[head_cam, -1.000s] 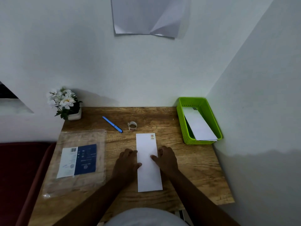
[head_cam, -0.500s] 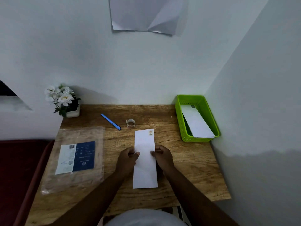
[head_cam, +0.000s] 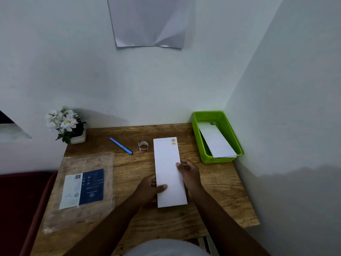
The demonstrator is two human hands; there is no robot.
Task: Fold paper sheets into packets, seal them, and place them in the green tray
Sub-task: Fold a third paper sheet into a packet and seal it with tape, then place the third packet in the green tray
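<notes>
A long white folded paper packet with a small sticker at its far right corner is in the middle of the wooden table. My left hand pinches its left edge, thumb on top. My right hand pinches its right edge a little farther up. The green tray stands at the far right corner against the wall and holds another white packet leaning on its front rim.
A small roll of stickers and a blue pen lie beyond the packet. A clear plastic sleeve with a blue and white label covers the table's left part. A white flower pot sits at the far left corner.
Both hands went from pressing flat beside the packet to pinching its edges. The packet's near end has come up off the table and shifted slightly toward the right.
</notes>
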